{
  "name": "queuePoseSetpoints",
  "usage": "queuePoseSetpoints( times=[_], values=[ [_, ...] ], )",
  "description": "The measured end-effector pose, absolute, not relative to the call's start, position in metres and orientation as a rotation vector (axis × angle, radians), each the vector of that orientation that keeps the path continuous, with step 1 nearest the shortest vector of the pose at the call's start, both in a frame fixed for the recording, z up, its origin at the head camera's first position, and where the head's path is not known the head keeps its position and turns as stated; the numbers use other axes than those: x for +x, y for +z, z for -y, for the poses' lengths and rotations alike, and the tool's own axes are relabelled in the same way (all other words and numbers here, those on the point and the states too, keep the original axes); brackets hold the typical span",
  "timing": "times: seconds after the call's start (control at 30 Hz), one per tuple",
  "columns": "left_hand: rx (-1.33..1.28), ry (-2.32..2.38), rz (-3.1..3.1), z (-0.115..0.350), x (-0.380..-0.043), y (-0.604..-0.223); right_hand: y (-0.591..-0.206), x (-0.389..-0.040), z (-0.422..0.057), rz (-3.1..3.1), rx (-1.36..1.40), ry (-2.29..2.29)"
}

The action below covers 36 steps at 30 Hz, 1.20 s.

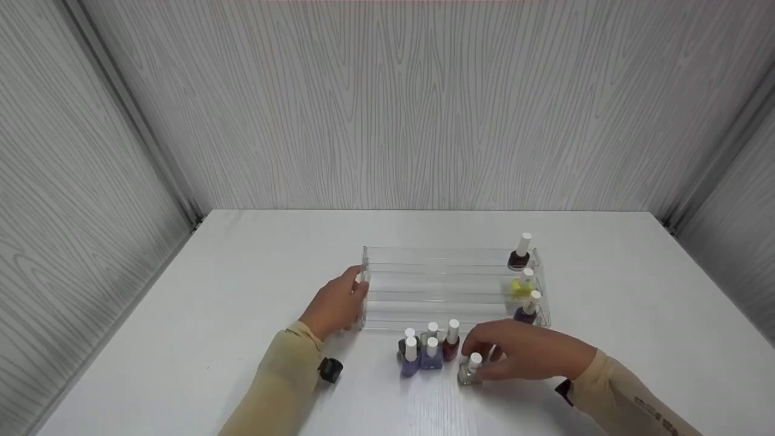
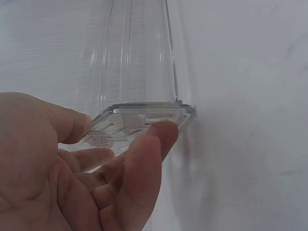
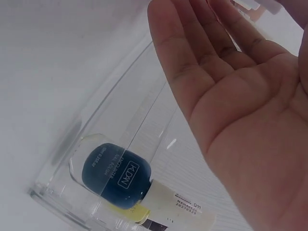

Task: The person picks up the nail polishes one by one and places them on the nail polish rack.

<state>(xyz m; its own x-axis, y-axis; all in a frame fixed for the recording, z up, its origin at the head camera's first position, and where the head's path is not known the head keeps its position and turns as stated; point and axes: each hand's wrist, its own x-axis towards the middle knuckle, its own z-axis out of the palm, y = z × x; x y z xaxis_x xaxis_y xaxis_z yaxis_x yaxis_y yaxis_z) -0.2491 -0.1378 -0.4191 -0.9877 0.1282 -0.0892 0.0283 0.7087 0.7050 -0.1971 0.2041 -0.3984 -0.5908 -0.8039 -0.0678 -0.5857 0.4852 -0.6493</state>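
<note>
My left hand point(image 1: 336, 306) holds the left end of a clear tiered rack point(image 1: 436, 297). In the left wrist view its thumb is at one edge of the end panel point(image 2: 130, 120), the index finger on the panel's outer face. My right hand point(image 1: 514, 351) is around a clear nail polish bottle point(image 1: 467, 373) with a white cap, the thumb beside the cap and loosely bent fingers behind it. In the right wrist view the palm shows with fingers extended; that bottle is mostly hidden. Left of it stand a red nail polish bottle point(image 1: 450, 348) and several others, two of them purple.
At the rack's right end sit three bottles: a dark red one point(image 1: 518, 260) at the back, a yellow one point(image 1: 521, 289) in the middle, a dark blue one point(image 3: 115, 175) at the front. White wood-grain walls point(image 1: 387, 109) surround the white table point(image 1: 181, 339).
</note>
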Motion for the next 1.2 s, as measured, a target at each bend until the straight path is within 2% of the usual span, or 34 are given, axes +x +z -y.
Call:
queuePoseSetpoints(
  times=[1.2],
  values=[
    [0.126,1.133,-2.780,0.1373,-0.2486,-0.4187,-0.4076,-0.2017,-0.1991,-2.457,-1.278,-0.793]
  ],
)
